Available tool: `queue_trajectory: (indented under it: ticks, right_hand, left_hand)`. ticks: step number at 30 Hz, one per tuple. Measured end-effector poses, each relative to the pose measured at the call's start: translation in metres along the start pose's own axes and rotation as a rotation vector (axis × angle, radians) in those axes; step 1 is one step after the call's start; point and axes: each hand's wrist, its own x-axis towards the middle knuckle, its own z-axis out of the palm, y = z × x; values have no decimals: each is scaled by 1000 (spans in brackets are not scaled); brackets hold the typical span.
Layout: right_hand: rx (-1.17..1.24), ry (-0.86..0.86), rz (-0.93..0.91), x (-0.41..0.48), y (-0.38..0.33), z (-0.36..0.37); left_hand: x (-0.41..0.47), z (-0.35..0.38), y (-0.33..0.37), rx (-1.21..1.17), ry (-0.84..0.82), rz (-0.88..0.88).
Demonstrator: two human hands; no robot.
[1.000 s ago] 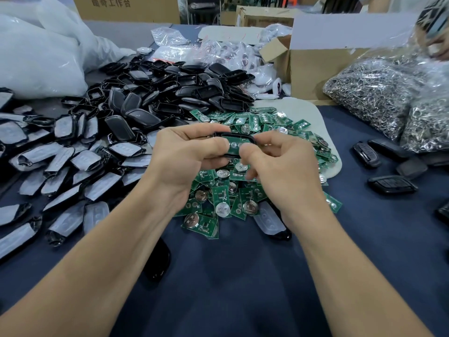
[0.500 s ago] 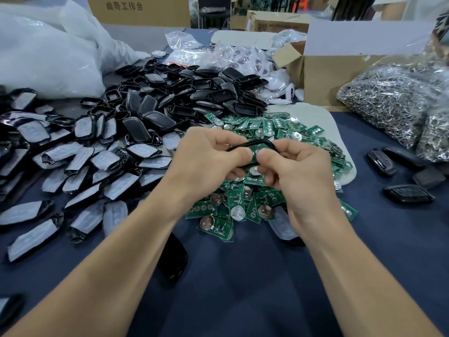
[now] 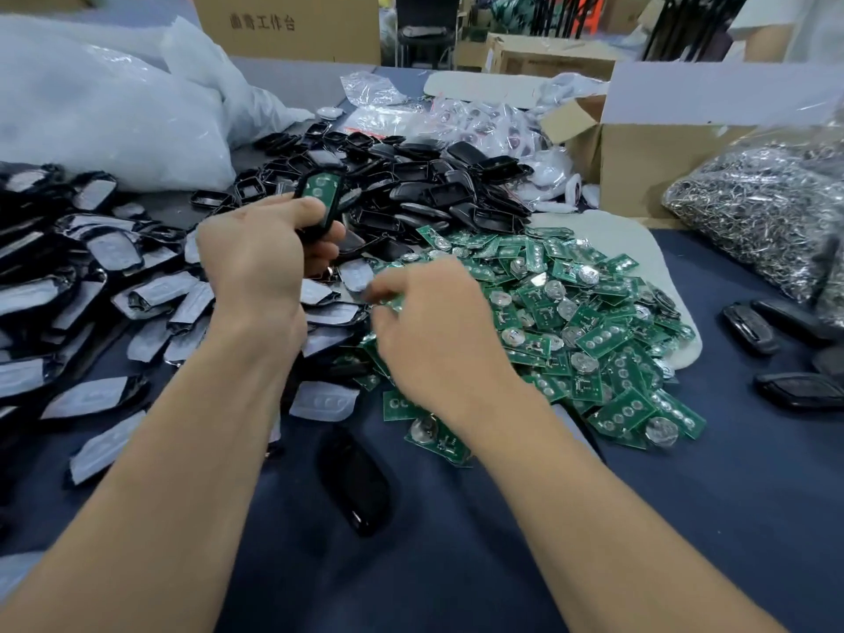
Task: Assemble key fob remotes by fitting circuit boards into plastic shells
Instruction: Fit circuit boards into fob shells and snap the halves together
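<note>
The black plastic key fob shell with a green circuit board seated in it (image 3: 319, 194) is held up over the middle of the surface, clamped in the left hand (image 3: 260, 262) between thumb and curled fingers, board face outward. The right hand (image 3: 434, 326) is low over the near edge of the heap of loose green circuit boards with silver coin cells (image 3: 571, 322), fingers curled down among them; motion blur hides whether they have closed on anything, so I cannot tell.

The board looks seated, so the step in hand is probably fetching the next part. To do it well, pinch a single piece by its edges, lifting it clear so neighbours do not drag along, and keep the filled shell level so the board stays put.

Just beyond the left hand lies a pile of empty black shell halves (image 3: 434, 189); toward the left edge, rows of black shells faced with grey film (image 3: 91, 285). One glossy black oval shell (image 3: 354, 482) lies alone near the front edge between the forearms. Closed black fobs (image 3: 749, 328) sit at the right edge, beside a clear bag of metal rings (image 3: 753, 207) and an open cardboard box (image 3: 657, 162). The overlapping boards themselves are the main hindrance.
</note>
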Motion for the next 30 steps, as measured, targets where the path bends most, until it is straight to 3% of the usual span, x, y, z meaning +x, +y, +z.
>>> queue_trajectory:
  ticks: [5,8,12,20,24,30]
  right_hand:
    - [-293,-108,-105,26,-18,28]
    - [-323,-140,-134,26,-16,28]
    - [-256,19,-103,10,-1,9]
    - [686,-28,396,-38,56,-50]
    - [887,59,525,-41,64,-54]
    - [1019,102,570,-38,65,-59]
  left_hand:
    - [3,-3,-1,-25,0,0]
    - [3,-3,-1,-32,-6,-12]
    - [2,-2,-1,-6,-23,-21]
    - [-31,24,-15,240,-346,-25]
    - [-42,32,-25,322,-372,-8]
    - [-46,34,-27,324,-408,-36]
